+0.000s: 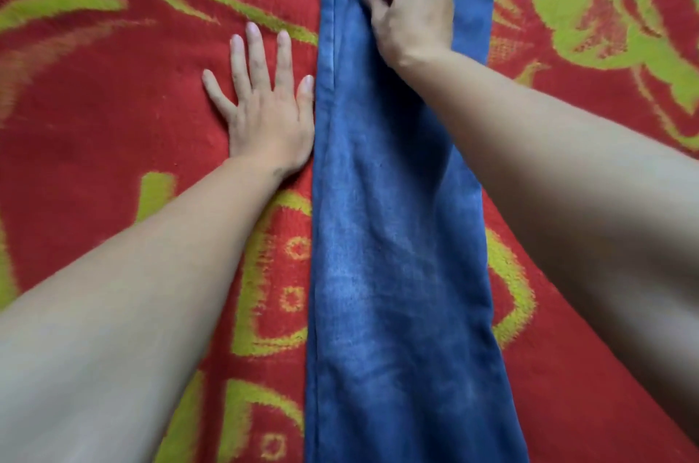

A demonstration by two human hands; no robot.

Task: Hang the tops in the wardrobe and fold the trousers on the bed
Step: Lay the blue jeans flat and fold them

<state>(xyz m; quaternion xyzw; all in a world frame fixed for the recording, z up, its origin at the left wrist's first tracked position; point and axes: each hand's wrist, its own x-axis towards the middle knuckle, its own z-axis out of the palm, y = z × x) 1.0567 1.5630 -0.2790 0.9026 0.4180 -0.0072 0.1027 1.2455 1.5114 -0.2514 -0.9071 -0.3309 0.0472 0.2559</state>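
Observation:
Blue jeans (397, 254) lie in a long straight strip down the middle of the bed, legs stacked one on the other, running from the near edge to the top of the view. My left hand (264, 103) rests flat with fingers spread on the blanket, its thumb side touching the jeans' left seam. My right hand (410, 8) sits on the upper part of the jeans with fingers curled, pinching the denim near the left seam. Both ends of the jeans are cut off by the frame.
A red blanket with yellow-green leaf and flower patterns (113, 122) covers the whole bed on both sides of the jeans. No tops, hangers or wardrobe are in view.

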